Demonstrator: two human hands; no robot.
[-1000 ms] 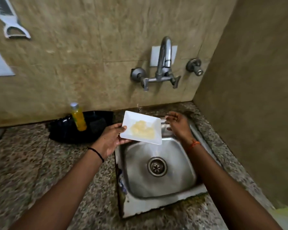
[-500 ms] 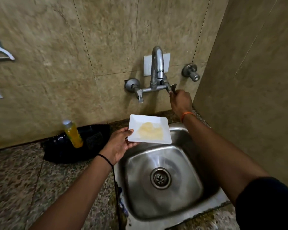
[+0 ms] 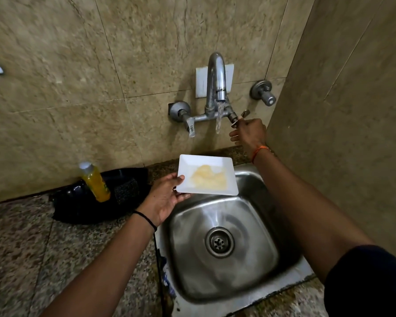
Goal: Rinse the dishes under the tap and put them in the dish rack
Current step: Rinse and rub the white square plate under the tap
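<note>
A beige tiled wall backs a speckled stone counter with a steel sink (image 3: 290, 268) let into it, and water falls from the tap (image 3: 216, 81) mounted above. The left hand (image 3: 164, 197) pinches the white square plate (image 3: 207, 177) at its near left corner, thumb on top and fingers beneath, holding it level over the sink's back edge, smeared yellow in the middle; the right hand (image 3: 248, 133) reaches to the tap's right handle (image 3: 241, 117), fingertips on it and the rest loosely spread. The plate looks stiff, light and breakable, likely slick once wet, so gripping a clean rim edge with fingers well underneath seems safest.
</note>
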